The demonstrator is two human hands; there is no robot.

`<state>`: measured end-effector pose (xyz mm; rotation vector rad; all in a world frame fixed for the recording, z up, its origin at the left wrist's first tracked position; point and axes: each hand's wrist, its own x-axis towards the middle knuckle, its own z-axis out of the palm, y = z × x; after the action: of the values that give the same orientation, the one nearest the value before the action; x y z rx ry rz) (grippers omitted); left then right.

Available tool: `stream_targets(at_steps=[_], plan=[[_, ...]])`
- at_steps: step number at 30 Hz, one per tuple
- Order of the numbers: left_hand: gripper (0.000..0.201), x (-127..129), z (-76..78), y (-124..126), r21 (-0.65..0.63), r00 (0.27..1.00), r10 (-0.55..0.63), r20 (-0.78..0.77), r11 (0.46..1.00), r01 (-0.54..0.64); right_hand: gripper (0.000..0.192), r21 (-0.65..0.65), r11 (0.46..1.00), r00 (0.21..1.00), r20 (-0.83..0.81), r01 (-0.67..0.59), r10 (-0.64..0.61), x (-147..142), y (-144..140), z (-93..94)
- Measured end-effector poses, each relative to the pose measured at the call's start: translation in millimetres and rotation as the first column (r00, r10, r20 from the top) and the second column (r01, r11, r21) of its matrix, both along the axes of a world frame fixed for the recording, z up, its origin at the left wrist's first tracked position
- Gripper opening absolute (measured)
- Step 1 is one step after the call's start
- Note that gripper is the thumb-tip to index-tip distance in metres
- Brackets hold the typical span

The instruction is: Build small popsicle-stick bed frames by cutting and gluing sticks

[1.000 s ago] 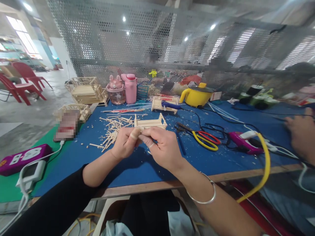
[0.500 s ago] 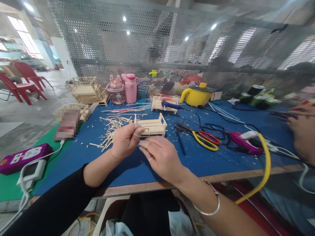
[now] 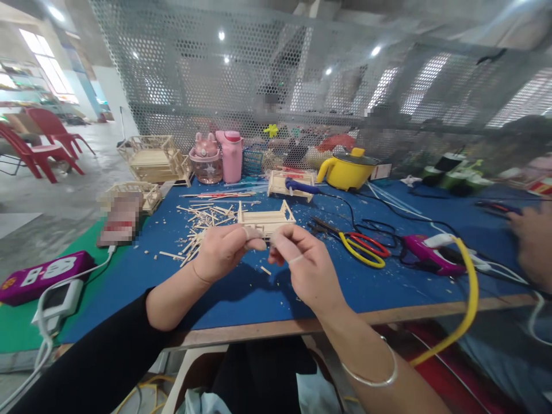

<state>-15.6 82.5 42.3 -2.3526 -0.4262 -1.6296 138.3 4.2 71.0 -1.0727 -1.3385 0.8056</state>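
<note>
My left hand [image 3: 226, 248] is pinched, thumb against fingers, above the blue mat [image 3: 241, 310]. Facing it a short gap away, my right hand [image 3: 308, 261] is pinched too. Whatever sits between the fingertips of either hand is too small to make out. Right behind them stands a small wooden stick frame [image 3: 267, 216], shaped like a tiny bed with raised ends; my fingers hide its front. A short stick piece [image 3: 265, 270] shows below the fingertips. Left of the frame lies a loose pile of thin wooden sticks [image 3: 204, 218].
Scissors [image 3: 362, 247] with red and yellow handles lie right of my hands. A blue glue gun [image 3: 302, 186] rests on another stick frame behind. A yellow pot [image 3: 348, 171] and a pink bottle [image 3: 233, 158] stand farther back. At far right is another person's hand [image 3: 532, 230].
My hands have moved apart, the right one going rightward and turning. A short stick piece now shows on the mat below them. The other person's hand has shifted slightly.
</note>
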Motion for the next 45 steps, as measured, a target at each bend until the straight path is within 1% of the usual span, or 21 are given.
stream_targets(at_steps=[3, 4, 6, 8, 10, 12, 14, 17, 20, 22, 24, 27, 29, 31, 33, 35, 36, 39, 41, 43, 45], plan=[[0.017, -3, -2.5, 5, -0.084, 0.997, 0.018, 0.069, 0.996, -0.013, 0.021, -0.020, 1.000, 0.992, -0.128, 0.015, -0.017, 7, -3, -5.8], [0.015, -4, -4.1, 8, -0.155, 0.993, 0.021, 0.114, 0.988, -0.004, 0.023, -0.023, 1.000, 0.997, -0.081, 0.017, -0.019, 11, -5, -8.3], [0.018, -5, -7.8, 15, -0.298, 0.976, 0.032, 0.217, 0.954, 0.035, 0.028, -0.039, 0.999, 0.985, 0.174, 0.027, -0.020, 22, -8, -14.4], [0.022, -6, -11.2, 23, -0.390, 0.961, 0.057, 0.272, 0.919, 0.056, 0.032, -0.048, 0.996, 0.848, 0.528, 0.081, -0.044, 35, -10, -21.4], [0.022, -6, -13.2, 31, -0.455, 0.965, 0.092, 0.247, 0.890, 0.032, 0.036, -0.031, 0.985, 0.615, 0.784, 0.170, -0.081, 49, -10, -27.1], [0.026, -7, -13.4, 36, -0.516, 0.975, 0.117, 0.189, 0.857, -0.003, 0.040, -0.027, 0.970, 0.431, 0.899, 0.240, -0.082, 61, -10, -29.1], [0.035, -8, -12.2, 38, -0.520, 0.991, 0.090, 0.101, 0.854, -0.025, 0.043, -0.035, 0.962, 0.369, 0.927, 0.272, -0.070, 70, -10, -26.3], [0.049, -10, -9.5, 37, -0.426, 0.993, -0.033, -0.112, 0.904, -0.018, 0.039, 0.048, 0.958, 0.408, 0.898, 0.283, -0.166, 78, -6, -17.1], [0.067, -10, -8.9, 34, -0.366, 0.954, -0.111, -0.280, 0.930, 0.001, 0.023, 0.232, 0.943, 0.426, 0.848, 0.239, -0.317, 81, 6, -11.8], [0.076, -10, -10.6, 34, -0.371, 0.935, -0.122, -0.333, 0.929, -0.011, 0.040, 0.322, 0.936, 0.376, 0.858, 0.140, -0.351, 80, 18, -13.6], [0.082, -9, -13.3, 34, -0.395, 0.929, -0.109, -0.355, 0.918, -0.043, 0.053, 0.313, 0.949, 0.296, 0.902, 0.047, -0.312, 78, 30, -18.2], [0.087, -7, -17.0, 34, -0.440, 0.918, -0.082, -0.389, 0.891, -0.107, 0.065, 0.181, 0.983, 0.224, 0.958, 0.007, -0.178, 75, 41, -23.9], [0.087, -7, -18.0, 34, -0.466, 0.897, -0.085, -0.434, 0.873, -0.143, 0.070, 0.126, 0.992, 0.220, 0.968, -0.003, -0.123, 74, 42, -23.2], [0.086, -7, -18.0, 34, -0.482, 0.882, -0.093, -0.462, 0.861, -0.161, 0.069, 0.147, 0.989, 0.263, 0.955, -0.021, -0.136, 76, 43, -18.5], [0.087, -7, -17.8, 35, -0.498, 0.891, -0.095, -0.445, 0.853, -0.157, 0.058, 0.234, 0.972, 0.358, 0.906, 0.022, -0.226, 82, 49, -11.3], [0.091, -8, -18.1, 36, -0.520, 0.913, -0.096, -0.396, 0.843, -0.137, 0.039, 0.301, 0.937, 0.446, 0.824, 0.178, -0.349, 95, 62, -4.1], [0.092, -8, -18.5, 37, -0.531, 0.924, -0.096, -0.370, 0.838, -0.126, 0.036, 0.307, 0.909, 0.461, 0.787, 0.284, -0.410, 103, 70, -0.9], [0.098, -8, -20.2, 39, -0.558, 0.944, -0.094, -0.316, 0.823, -0.104, 0.039, 0.253, 0.834, 0.403, 0.783, 0.490, -0.474, 133, 98, 6.2], [0.100, -8, -20.9, 39, -0.581, 0.946, -0.093, -0.311, 0.806, -0.111, 0.031, 0.206, 0.832, 0.361, 0.828, 0.515, -0.429, 149, 115, 10.2], [0.101, -8, -21.4, 39, -0.606, 0.939, -0.100, -0.329, 0.785, -0.129, 0.044, 0.175, 0.850, 0.334, 0.866, 0.497, -0.373, 156, 128, 15.2], [0.101, -8, -22.2, 39, -0.624, 0.932, -0.115, -0.344, 0.770, -0.135, 0.042, 0.169, 0.859, 0.306, 0.887, 0.483, -0.347, 154, 137, 21.3]])
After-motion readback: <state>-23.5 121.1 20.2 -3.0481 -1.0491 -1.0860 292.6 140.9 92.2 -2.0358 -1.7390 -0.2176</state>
